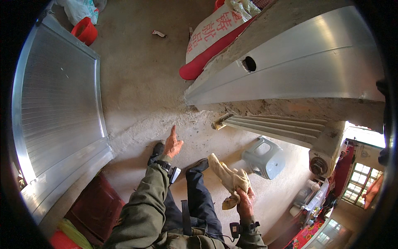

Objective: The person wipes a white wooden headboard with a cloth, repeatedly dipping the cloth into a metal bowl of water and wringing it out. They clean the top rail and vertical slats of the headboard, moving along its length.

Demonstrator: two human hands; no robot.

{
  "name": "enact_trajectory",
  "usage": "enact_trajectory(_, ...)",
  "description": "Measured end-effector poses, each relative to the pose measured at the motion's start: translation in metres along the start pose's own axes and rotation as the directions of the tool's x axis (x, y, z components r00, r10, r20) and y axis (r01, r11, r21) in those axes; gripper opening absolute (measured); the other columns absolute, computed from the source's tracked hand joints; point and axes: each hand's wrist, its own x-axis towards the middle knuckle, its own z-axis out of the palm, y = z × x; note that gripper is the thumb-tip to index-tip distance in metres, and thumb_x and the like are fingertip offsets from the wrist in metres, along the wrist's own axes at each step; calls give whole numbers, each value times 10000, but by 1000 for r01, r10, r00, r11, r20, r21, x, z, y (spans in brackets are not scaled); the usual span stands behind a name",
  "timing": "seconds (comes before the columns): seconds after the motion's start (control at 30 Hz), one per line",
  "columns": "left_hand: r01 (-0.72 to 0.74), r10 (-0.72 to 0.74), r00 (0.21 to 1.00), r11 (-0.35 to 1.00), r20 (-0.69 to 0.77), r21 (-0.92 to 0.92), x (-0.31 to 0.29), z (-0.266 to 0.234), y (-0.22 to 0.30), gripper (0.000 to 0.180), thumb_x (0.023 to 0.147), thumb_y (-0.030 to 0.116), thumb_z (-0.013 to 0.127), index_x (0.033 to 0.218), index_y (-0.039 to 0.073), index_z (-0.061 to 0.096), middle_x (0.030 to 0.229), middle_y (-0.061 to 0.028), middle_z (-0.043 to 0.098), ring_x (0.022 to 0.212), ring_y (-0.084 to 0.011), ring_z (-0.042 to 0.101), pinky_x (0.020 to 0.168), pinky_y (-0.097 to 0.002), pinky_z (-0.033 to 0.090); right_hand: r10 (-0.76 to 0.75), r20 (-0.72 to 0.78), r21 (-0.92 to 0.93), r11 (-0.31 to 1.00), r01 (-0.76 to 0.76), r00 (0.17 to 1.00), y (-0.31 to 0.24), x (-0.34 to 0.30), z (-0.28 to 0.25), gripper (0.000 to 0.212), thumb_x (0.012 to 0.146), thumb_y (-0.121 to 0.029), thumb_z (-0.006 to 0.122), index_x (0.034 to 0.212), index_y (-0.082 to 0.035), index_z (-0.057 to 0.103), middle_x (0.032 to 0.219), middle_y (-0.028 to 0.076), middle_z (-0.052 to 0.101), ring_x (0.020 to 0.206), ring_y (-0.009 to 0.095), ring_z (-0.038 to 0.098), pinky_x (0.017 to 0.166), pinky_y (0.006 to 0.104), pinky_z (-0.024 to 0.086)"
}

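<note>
My left hand (pixel 172 144) is held out in front of me over the floor with nothing in it. Its index finger is stretched straight ahead and the thumb stands apart. Lower down on the right, my right hand (pixel 246 200) grips a crumpled cream cloth (pixel 230 176), part of which flops over to the left. Just beyond the cloth stands a pale grey-blue plastic stool (pixel 265 157). Both wrists carry dark straps with small devices. My legs and dark shoes (pixel 156 152) show below the left hand.
A metal-clad door (pixel 62 87) stands at the left, and a metal door frame (pixel 298 58) crosses the upper right. A ribbed radiator (pixel 273 128) runs beneath it. Farther off are a white sack (pixel 211 31) with red print and a red bucket (pixel 85 31). A cluttered table (pixel 313 203) is lower right.
</note>
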Motion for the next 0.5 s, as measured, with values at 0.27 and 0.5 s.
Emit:
enact_trajectory(0.27,-379,345,892,923,290,66,-85,35,71,374,836,14,622,1206,21,678,1231,-162,691,1170,-376,653,995,-446,549,-23,-14,32,999,24,1000,-3,0,16,485,968,-88,711,1433,-13,600,1309,88,689,1105,189,680,931,331,569)
enact_trajectory(0.5,-821,641,569,472,515,320,-38,95,146,365,953,83,590,1302,2,657,1426,-168,619,1406,-311,527,1168,-480,441,-25,-29,-20,1000,25,999,11,5,-3,463,980,-86,695,1428,-18,604,1280,87,698,1012,172,700,823,318,599)
